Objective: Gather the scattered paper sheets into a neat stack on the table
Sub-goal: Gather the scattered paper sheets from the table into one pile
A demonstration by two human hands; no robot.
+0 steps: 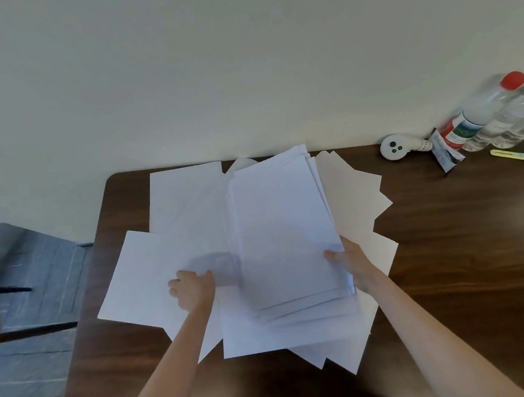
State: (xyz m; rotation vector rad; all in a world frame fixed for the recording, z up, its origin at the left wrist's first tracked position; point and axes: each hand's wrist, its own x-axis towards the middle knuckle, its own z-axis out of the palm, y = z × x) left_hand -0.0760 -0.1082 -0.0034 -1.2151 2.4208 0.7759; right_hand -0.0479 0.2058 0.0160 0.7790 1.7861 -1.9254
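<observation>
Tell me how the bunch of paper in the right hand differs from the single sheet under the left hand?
The bunch is several sheets roughly squared together; the single sheet is one layer. The right hand grips the bunch's edge, thumb on top; the single sheet lies flat on the table under the left hand. Both are plain white.

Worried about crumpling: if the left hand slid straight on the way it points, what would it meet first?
Probably the left edge of the white paper bundle the right hand holds; the left hand rests on a loose white sheet. Depth unclear.
</observation>
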